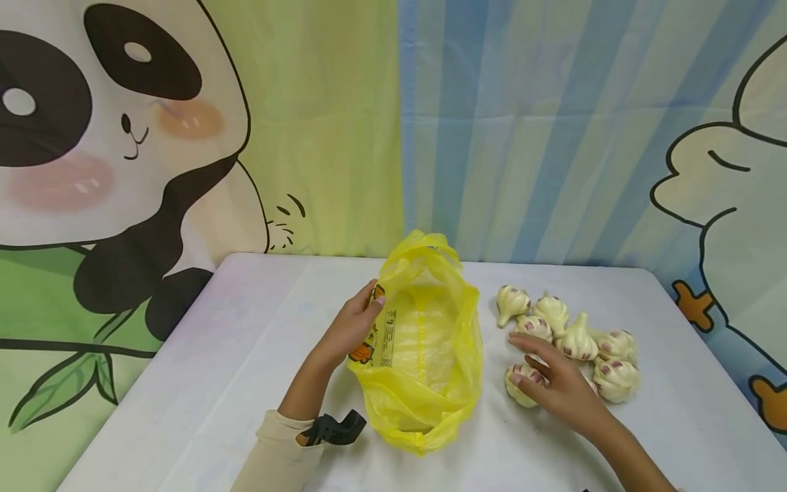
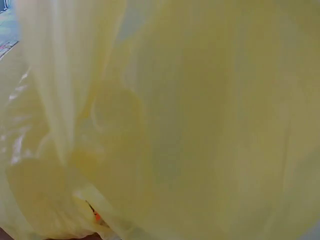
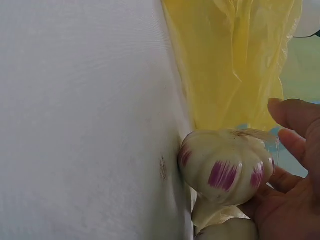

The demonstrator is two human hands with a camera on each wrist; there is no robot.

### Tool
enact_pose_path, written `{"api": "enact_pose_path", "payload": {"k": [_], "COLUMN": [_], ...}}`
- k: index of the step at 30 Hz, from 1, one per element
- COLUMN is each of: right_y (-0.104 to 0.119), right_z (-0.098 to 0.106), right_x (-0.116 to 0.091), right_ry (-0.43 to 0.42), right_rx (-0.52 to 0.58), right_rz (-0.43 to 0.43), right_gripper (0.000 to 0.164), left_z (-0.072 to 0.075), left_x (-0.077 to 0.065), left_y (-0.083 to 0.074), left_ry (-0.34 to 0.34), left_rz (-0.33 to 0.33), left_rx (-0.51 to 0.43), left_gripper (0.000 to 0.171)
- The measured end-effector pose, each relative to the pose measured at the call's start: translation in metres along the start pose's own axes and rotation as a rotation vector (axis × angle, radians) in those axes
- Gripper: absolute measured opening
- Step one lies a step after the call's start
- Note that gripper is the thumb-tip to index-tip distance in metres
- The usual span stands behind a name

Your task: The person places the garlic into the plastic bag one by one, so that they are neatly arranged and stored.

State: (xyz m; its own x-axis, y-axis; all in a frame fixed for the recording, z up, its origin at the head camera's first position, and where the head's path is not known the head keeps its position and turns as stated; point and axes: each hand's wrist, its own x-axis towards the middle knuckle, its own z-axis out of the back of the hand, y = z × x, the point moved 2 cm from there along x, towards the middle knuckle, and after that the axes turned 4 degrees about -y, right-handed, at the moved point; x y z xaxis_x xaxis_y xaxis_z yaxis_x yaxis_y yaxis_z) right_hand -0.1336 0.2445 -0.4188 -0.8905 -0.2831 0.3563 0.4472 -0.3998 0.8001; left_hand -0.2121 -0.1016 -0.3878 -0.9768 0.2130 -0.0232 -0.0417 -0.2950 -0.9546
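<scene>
A yellow plastic bag (image 1: 421, 342) stands with its mouth spread wide towards me, showing its inside. My left hand (image 1: 353, 324) pinches its left rim, thumb over the edge by the orange print. In the left wrist view, the bag's film (image 2: 200, 120) covers nearly everything. To the right, my right hand (image 1: 562, 386) hovers over a garlic bulb (image 1: 519, 393) with purple patches, its fingers loosely bent and thumb overlapping the bulb. The right wrist view shows this garlic bulb (image 3: 225, 167) on the table, with the fingers (image 3: 295, 115) just above it.
Several more garlic bulbs (image 1: 578, 338) lie clustered on the white table (image 1: 246, 383), beyond and right of my right hand. A printed cloth backdrop (image 1: 332, 137) with a panda rises behind the table's far edge. A black strap device (image 1: 335, 429) sits on my left wrist.
</scene>
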Motion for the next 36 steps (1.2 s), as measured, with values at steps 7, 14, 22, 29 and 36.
{"api": "enact_pose_path", "payload": {"k": [7, 14, 22, 29, 36], "right_y": [-0.0033, -0.0056, -0.006, -0.0076, -0.0074], "right_z": [-0.0066, -0.0075, -0.0045, -0.0066, -0.0064], "right_x": [-0.0039, -0.008, -0.0092, -0.0076, -0.0085], "right_ry": [0.09, 0.285, 0.34, 0.321, 0.305], "right_rx": [-0.228, -0.165, -0.146, -0.141, -0.171], "right_rz": [-0.042, -0.151, -0.14, -0.126, -0.123], "right_gripper": [0.049, 0.056, 0.051, 0.048, 0.048], "left_z": [0.0003, -0.0011, 0.0001, 0.0027, 0.0021], "left_x": [-0.0019, 0.0001, -0.0001, -0.0022, 0.0001], "left_y": [0.0033, 0.0015, 0.0044, 0.0043, 0.0049], "left_ry": [-0.001, -0.02, -0.035, -0.053, -0.053], "left_rz": [-0.023, -0.027, -0.014, 0.01, 0.018], "left_rx": [-0.029, -0.076, -0.081, -0.102, -0.13], "left_gripper": [0.056, 0.054, 0.052, 0.049, 0.047]}}
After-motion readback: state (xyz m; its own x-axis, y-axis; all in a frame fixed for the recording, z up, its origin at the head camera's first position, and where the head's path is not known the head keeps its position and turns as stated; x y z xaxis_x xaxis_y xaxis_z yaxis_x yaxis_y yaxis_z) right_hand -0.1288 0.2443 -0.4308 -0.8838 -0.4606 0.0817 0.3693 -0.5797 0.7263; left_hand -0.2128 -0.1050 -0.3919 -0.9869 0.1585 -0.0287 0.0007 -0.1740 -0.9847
